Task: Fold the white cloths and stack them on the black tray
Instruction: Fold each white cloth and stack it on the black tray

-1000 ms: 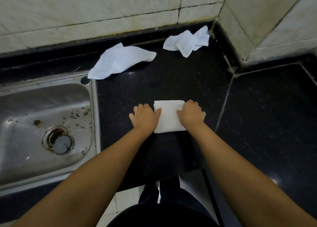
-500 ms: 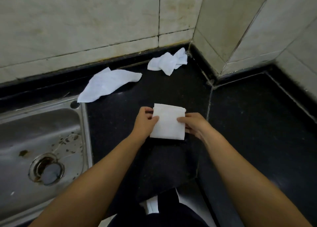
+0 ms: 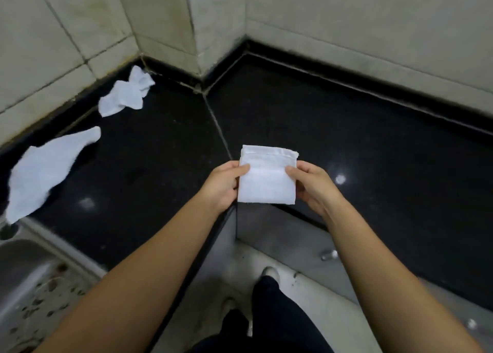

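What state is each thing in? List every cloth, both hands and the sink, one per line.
folded cloth: folded into a neat rectangle, held up off the counter by both hands
left hand: pinching the folded cloth's left edge
right hand: pinching its right edge
flat cloth: unfolded, lying loose on the black counter by the sink
crumpled cloth: bunched up near the wall corner
sink: speckled with debris

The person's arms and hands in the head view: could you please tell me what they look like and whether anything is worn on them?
Both forearms are bare, with no sleeves in view. The left hand and right hand wear no gloves, and no rings, watch or bracelets show.
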`<state>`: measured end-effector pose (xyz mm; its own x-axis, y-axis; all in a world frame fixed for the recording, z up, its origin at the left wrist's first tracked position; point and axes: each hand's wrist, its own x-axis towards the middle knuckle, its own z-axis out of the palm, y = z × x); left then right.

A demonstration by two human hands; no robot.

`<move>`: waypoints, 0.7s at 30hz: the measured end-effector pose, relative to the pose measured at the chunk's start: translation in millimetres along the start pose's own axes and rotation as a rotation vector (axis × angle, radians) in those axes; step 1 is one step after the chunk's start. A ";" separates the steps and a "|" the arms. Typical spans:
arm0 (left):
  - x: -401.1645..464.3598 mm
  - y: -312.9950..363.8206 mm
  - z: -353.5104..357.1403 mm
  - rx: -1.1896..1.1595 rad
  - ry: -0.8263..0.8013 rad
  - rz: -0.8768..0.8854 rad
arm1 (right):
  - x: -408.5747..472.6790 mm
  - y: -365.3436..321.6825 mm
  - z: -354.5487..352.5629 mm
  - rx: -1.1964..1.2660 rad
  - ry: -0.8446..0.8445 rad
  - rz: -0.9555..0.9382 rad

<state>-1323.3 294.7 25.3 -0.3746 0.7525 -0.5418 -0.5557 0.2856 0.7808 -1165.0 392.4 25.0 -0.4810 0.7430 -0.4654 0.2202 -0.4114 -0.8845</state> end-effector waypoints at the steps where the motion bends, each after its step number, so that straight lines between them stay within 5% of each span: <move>1: -1.9 -9.1 17.1 0.032 -0.052 -0.025 | -15.1 6.1 -18.7 0.032 0.055 -0.006; 10: -46.4 -118.1 213.8 0.378 -0.459 -0.165 | -173.0 80.7 -202.0 0.261 0.531 -0.031; 21: -203.6 -338.9 489.2 0.555 -0.846 -0.322 | -425.6 188.1 -449.1 0.426 0.991 -0.048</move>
<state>-695.6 335.0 23.2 0.4873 0.7000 -0.5221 -0.0401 0.6152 0.7874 -537.7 235.9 41.3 0.4618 0.7812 -0.4202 -0.1857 -0.3781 -0.9070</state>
